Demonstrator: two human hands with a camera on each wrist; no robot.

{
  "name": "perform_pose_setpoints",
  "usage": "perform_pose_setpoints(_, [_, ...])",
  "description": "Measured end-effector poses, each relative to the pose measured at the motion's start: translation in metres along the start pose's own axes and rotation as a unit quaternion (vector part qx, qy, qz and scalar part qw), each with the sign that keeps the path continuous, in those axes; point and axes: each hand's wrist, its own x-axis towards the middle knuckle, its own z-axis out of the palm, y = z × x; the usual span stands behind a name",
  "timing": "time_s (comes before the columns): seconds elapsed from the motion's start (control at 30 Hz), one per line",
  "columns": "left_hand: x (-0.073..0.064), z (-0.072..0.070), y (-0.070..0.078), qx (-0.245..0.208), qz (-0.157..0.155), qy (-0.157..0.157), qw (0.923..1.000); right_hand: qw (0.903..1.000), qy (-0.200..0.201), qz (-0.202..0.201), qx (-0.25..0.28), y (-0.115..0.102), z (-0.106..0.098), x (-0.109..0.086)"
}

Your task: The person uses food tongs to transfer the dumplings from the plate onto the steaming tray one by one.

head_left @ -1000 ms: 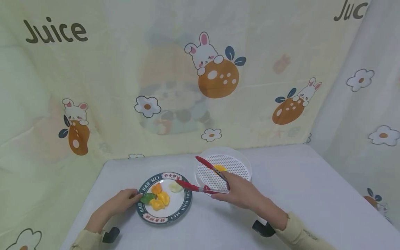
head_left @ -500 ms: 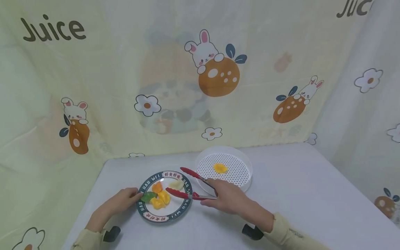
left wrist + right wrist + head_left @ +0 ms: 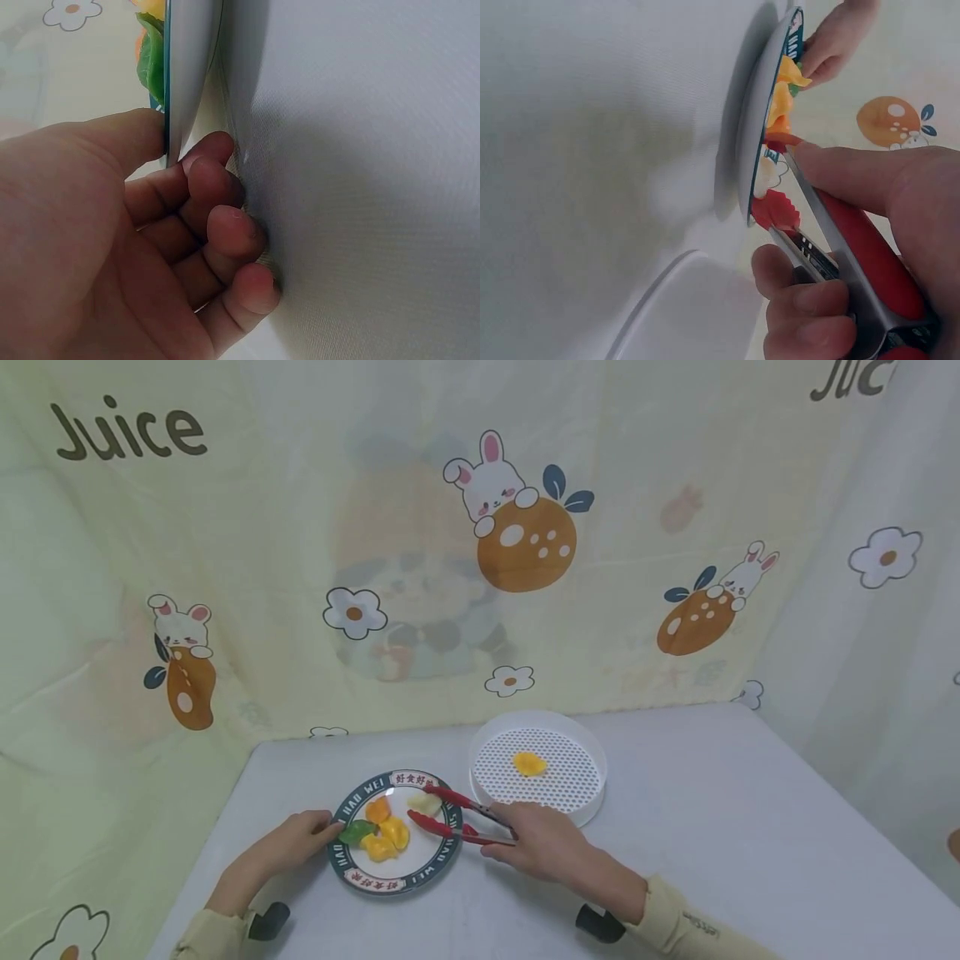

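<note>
Tongs (image 3: 429, 823) with red tips, held over the plate: the right hand (image 3: 543, 845) pinches them between thumb, on one arm, and curled fingers, on the other, a hold that presumably lets the squeeze be adjusted. The tips stand apart, ahead and to the left of that hand, on either side of a pale piece (image 3: 424, 804); whether they touch it cannot be told. The pale piece lies on the nearer side of the plate (image 3: 375, 883) to the right hand. Farther across, towards the left hand (image 3: 295, 845), are an orange piece (image 3: 378, 810), two yellow pieces (image 3: 381, 849) and a green piece (image 3: 356, 832), the last just beside the left thumb. The left hand pinches the plate's rim, thumb above and forefinger below, probably to keep it from sliding. Beyond the right hand sits a white perforated tray (image 3: 558, 777) bearing a lone yellow piece (image 3: 529, 764), apparently placed within easy reach of the tongs. All rest on a pale worktop (image 3: 690, 810); behind, a printed curtain (image 3: 600, 635) hangs facing both hands.
</note>
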Motion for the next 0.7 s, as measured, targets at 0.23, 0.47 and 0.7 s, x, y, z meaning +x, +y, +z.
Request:
perform_pose_setpoints(0.23, [0.0006, 0.0008, -0.0016, 0.001, 0.000, 0.001, 1.0000, 0.9999, 0.003, 0.009, -0.009, 0.0016, 0.0058, 0.0020])
perform_pose_setpoints(0.47, [0.0017, 0.0011, -0.0022, 0.003, -0.002, -0.001, 1.0000, 0.9998, 0.002, 0.019, -0.007, 0.0025, 0.0089, 0.0023])
perform_pose_setpoints(0.7, [0.0022, 0.0010, -0.0012, 0.001, -0.005, -0.001, 1.0000, 0.9998, 0.002, 0.018, -0.007, 0.0022, 0.0086, 0.0022])
